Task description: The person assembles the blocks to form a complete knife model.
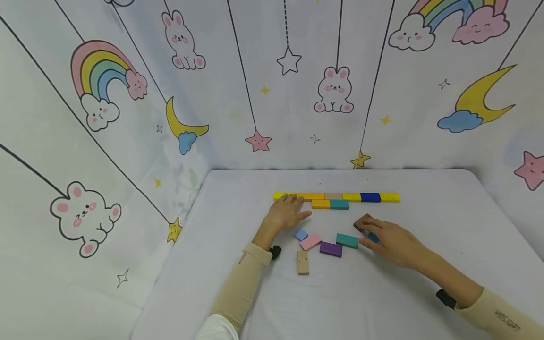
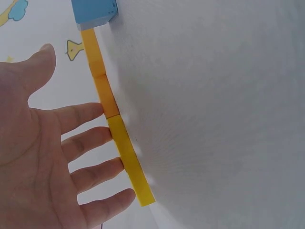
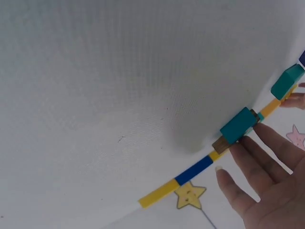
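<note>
Left hand: the hand (image 1: 285, 211) lies palm down at the left end of the far row, fingers spread wide, fingertips touching the yellow block (image 2: 131, 160).
Right hand: the hand (image 1: 395, 242) reaches in from the right, its fingertips at the brown block (image 1: 363, 221) and teal block (image 3: 238, 126); whether the fingers pinch either cannot be told.
Brown and teal blocks: both right of centre, nearer than the far row; the teal block lies just on the near side of the brown one and partly hides it.
Far row: a straight line of blocks (image 1: 333, 196), end to end, yellow at both ends, with orange, tan and dark blue between.
Short row: an orange block (image 1: 320, 204) and a blue-green block (image 1: 339, 204), end to end along the near side of the far row.
Loose blocks: light blue (image 1: 301, 234), pink (image 1: 310, 242), purple (image 1: 331, 249) and green (image 1: 347, 241), left to right; a wooden block (image 1: 303, 262) lies nearest.
Support: a white table (image 1: 238, 208).
</note>
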Available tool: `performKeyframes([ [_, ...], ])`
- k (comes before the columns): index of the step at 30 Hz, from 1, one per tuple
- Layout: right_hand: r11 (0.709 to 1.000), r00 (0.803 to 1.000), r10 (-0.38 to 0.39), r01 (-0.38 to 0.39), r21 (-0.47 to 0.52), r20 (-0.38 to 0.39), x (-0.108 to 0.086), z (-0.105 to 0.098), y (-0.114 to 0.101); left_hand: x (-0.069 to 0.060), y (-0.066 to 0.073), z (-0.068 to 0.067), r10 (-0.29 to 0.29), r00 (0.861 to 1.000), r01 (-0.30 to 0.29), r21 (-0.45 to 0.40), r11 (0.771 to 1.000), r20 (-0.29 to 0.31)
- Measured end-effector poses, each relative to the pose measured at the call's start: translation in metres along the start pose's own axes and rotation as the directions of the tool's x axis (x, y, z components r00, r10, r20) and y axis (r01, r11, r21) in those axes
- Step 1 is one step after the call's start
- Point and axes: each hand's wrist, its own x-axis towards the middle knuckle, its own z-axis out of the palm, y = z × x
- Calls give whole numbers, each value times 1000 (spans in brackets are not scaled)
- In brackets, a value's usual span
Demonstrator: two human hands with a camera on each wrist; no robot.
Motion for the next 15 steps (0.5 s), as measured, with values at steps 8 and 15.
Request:
performKeyframes([
  [8, 996, 997, -72, 71, -59, -25, -1, 3, 1, 1, 0, 0, 3, 1000, -3, 8, 1000, -1],
  [15, 990, 994, -105, 102, -102, -28, 0, 2, -1, 0, 1, 0, -2, 1000, 2, 4, 1000, 0],
])
